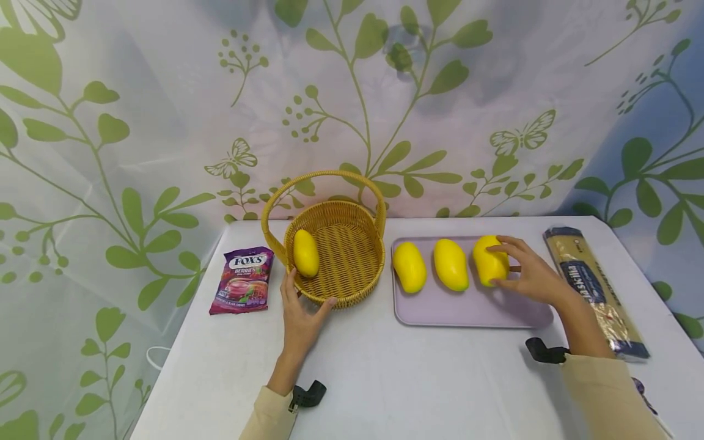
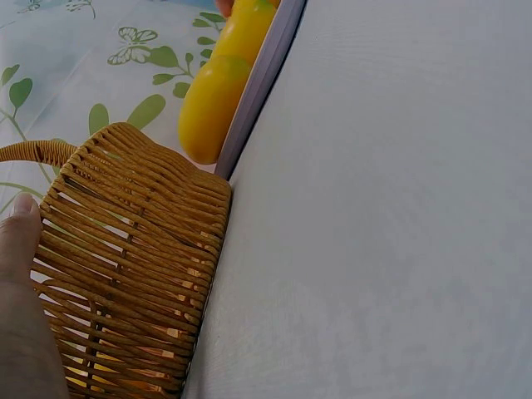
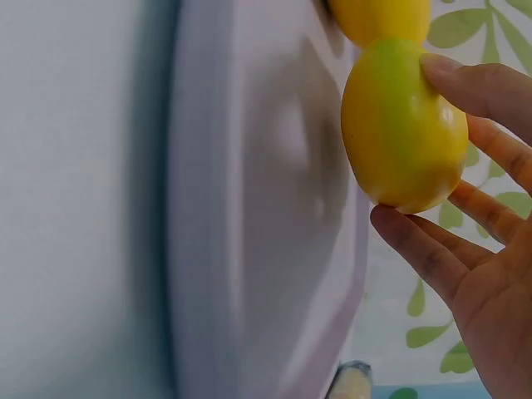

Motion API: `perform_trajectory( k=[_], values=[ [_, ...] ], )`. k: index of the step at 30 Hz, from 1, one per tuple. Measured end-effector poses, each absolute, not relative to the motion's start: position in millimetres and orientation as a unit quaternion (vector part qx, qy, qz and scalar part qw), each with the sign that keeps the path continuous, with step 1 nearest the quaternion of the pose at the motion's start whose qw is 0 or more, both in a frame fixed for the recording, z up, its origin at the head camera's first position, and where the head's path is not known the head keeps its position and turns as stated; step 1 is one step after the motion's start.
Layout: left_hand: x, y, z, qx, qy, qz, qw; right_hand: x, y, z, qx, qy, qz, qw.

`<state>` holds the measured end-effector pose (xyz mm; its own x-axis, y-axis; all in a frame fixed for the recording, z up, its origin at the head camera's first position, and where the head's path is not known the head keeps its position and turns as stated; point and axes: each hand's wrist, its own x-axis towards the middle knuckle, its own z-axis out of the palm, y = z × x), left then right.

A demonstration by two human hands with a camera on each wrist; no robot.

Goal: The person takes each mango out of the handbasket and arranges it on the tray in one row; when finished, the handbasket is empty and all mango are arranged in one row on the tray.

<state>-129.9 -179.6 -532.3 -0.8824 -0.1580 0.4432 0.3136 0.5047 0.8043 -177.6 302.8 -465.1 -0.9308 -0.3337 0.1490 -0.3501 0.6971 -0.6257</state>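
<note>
In the head view, my right hand (image 1: 530, 274) holds the rightmost yellow mango (image 1: 491, 261) between thumb and fingers, over the back right of a pale purple tray (image 1: 473, 313). The right wrist view shows the thumb on one side of this mango (image 3: 403, 133) and fingertips at its end and far side. Two more mangoes lie left of it, a middle one (image 1: 451, 264) and a left one (image 1: 409, 267). My left hand (image 1: 301, 324) rests with spread fingers against the front left of a wicker basket (image 1: 352, 302), thumb along its outer wall. One mango (image 1: 305, 253) lies inside the basket.
A purple Fox's candy bag (image 1: 242, 281) lies left of the basket. Right of the tray is a long gold and dark blue packet (image 1: 596, 290), partly behind my right forearm. The basket's tall handle (image 1: 324, 173) arches up before a leaf-patterned curtain (image 1: 165, 122).
</note>
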Motion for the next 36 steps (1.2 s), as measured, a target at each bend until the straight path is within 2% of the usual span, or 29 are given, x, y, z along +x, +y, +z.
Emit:
perform_trajectory(
  k=[36],
  values=[
    [-129.7, -179.0, -531.0, -0.043, -0.835, -0.496, 0.235, -173.7, 298.6, -472.3, 0.195, -0.928, 0.317, 0.002]
  ],
)
